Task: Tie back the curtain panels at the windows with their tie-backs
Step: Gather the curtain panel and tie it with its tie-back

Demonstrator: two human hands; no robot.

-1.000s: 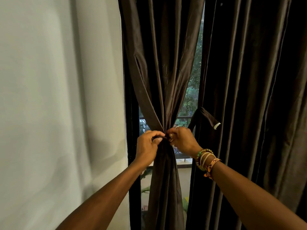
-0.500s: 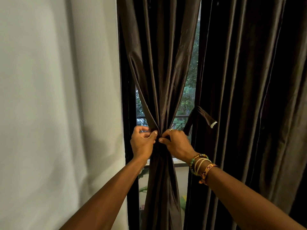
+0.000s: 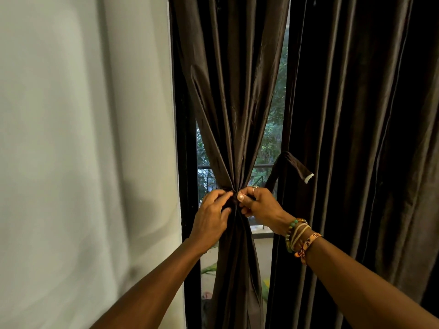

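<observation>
- The room shows a plain pale wall (image 3: pixel 83 138) on the left and a dark window frame (image 3: pixel 187 162) beside it; through the glass there are green trees and a railing (both blurred).
- A dark brown shiny curtain panel (image 3: pixel 228 91) hangs in front of the window and is gathered into a narrow waist at mid height, then spreads again below.
- A second dark brown curtain panel (image 3: pixel 356 138) hangs loose on the right, and a dark fabric tie-back strap with a pale tip (image 3: pixel 294 166) sticks out from its edge.
- No container is in view.
- The left hand (image 3: pixel 210 219) and the right hand (image 3: pixel 260 206) meet at the waist of the gathered panel, where a dark band is pinched; the fingers (image 3: pixel 241 198) of both hands are closed on it.
- The right wrist wears beaded and woven bracelets (image 3: pixel 300 236), and a ring is on one finger.
- Compared with half a second ago, the hands sit nearly at the same place on the waist, but the left hand has turned so its back faces the camera more.
</observation>
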